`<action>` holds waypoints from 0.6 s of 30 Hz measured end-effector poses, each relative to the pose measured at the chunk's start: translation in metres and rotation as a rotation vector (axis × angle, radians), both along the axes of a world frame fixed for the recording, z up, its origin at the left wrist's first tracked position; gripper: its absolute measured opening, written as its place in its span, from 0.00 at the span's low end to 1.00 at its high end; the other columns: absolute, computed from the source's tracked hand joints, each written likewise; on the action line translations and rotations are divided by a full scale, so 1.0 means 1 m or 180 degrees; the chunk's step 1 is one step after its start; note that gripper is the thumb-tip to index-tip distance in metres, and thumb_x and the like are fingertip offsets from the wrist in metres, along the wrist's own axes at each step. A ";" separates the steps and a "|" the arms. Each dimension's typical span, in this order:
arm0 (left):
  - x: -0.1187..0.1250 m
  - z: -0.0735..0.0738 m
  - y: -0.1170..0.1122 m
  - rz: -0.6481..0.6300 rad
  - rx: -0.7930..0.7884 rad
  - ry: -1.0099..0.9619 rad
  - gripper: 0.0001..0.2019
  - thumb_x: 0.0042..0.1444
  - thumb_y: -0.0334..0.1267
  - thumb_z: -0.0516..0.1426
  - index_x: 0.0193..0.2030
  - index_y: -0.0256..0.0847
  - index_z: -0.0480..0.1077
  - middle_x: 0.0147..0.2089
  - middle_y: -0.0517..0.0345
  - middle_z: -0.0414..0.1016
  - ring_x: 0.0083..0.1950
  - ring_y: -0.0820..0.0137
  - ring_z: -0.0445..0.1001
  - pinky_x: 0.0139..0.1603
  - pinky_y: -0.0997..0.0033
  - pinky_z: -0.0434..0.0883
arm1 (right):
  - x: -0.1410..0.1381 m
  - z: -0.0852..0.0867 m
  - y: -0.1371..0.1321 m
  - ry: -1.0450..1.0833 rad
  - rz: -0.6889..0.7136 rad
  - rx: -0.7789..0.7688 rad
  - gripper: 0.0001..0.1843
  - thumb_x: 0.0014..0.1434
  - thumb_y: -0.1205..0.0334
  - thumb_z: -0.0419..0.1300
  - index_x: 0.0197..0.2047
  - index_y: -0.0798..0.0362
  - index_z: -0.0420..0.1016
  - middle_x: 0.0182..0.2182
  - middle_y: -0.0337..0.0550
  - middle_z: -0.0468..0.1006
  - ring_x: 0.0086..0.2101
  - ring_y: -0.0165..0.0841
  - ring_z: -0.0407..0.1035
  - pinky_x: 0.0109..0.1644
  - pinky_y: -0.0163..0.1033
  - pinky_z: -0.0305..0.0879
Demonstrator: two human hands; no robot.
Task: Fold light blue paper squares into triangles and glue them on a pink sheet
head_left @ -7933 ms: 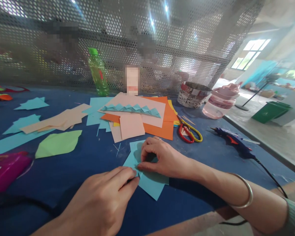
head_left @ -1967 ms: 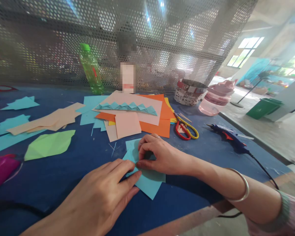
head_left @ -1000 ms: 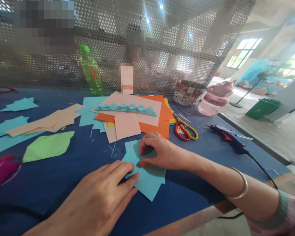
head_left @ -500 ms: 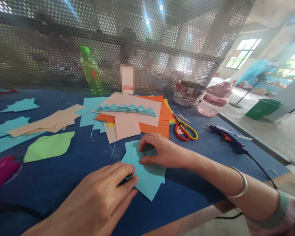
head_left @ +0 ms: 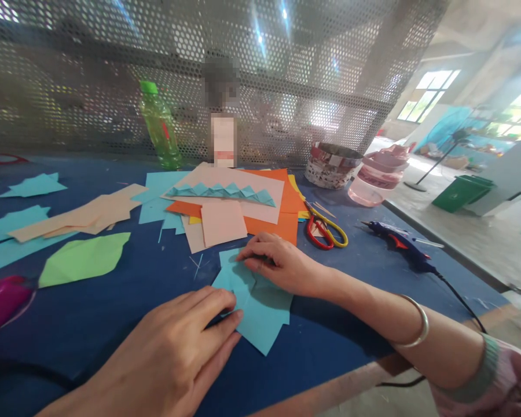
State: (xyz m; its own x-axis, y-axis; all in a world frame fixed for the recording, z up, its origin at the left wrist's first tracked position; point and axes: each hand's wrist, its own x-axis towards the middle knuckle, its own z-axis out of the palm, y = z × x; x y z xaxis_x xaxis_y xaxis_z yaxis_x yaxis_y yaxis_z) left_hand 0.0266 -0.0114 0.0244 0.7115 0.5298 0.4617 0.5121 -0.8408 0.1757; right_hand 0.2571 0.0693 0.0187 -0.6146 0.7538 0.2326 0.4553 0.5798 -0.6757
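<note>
Light-blue paper sheets [head_left: 260,330] lie overlapped on the dark blue table top in front of me, with corners pointing different ways. My left hand [head_left: 178,336] rests at their left edge, fingers stretched out and fingertips touching the paper. Over the upper part of the same sheets is my right hand [head_left: 282,260]. Its thumb and forefinger come together in a pinch on the blue paper near the top edge; what lies under the palm is hidden. A strip of folded blue triangles [head_left: 226,192] lies on pale pink paper [head_left: 256,211] just beyond.
Red-and-yellow scissors [head_left: 323,231] and a dark blue glue gun [head_left: 402,243] lie right. A round paper-covered container [head_left: 332,168], pink bottle [head_left: 375,176] and green bottle [head_left: 160,127] stand behind. Left are green paper [head_left: 84,259], beige strips [head_left: 76,219] and a magenta tool [head_left: 2,304].
My right hand's thumb and forefinger have closed together and moved slightly left and up across the blue paper. My left hand stays at the left edge.
</note>
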 end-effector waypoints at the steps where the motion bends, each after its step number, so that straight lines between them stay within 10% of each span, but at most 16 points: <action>1: 0.000 0.000 -0.001 0.0029 0.0011 -0.0013 0.16 0.72 0.30 0.49 0.42 0.42 0.77 0.45 0.55 0.79 0.40 0.68 0.79 0.42 0.68 0.76 | -0.001 0.000 -0.001 0.0030 -0.0071 -0.0017 0.07 0.68 0.67 0.62 0.46 0.57 0.80 0.43 0.47 0.78 0.41 0.32 0.72 0.46 0.37 0.67; 7: -0.001 0.001 0.000 0.0098 0.0017 -0.0072 0.16 0.72 0.30 0.48 0.41 0.43 0.78 0.45 0.54 0.80 0.41 0.69 0.79 0.44 0.68 0.77 | -0.005 0.001 -0.005 0.0397 -0.0486 -0.0355 0.02 0.60 0.68 0.64 0.38 0.54 0.76 0.31 0.35 0.75 0.31 0.26 0.67 0.38 0.32 0.63; 12: -0.003 0.000 0.005 0.0113 0.0102 -0.0040 0.14 0.70 0.30 0.51 0.44 0.43 0.79 0.46 0.54 0.80 0.42 0.68 0.80 0.45 0.68 0.78 | -0.002 0.003 -0.009 0.0516 -0.0370 -0.0300 0.21 0.52 0.75 0.59 0.49 0.52 0.73 0.30 0.30 0.70 0.27 0.24 0.63 0.33 0.31 0.61; 18: -0.005 -0.002 0.009 0.0218 0.0136 0.0055 0.15 0.71 0.32 0.50 0.42 0.42 0.79 0.45 0.54 0.79 0.41 0.66 0.80 0.42 0.64 0.78 | -0.002 0.012 -0.014 0.0211 -0.0257 -0.0627 0.09 0.52 0.73 0.57 0.36 0.53 0.75 0.22 0.29 0.68 0.24 0.25 0.60 0.29 0.31 0.57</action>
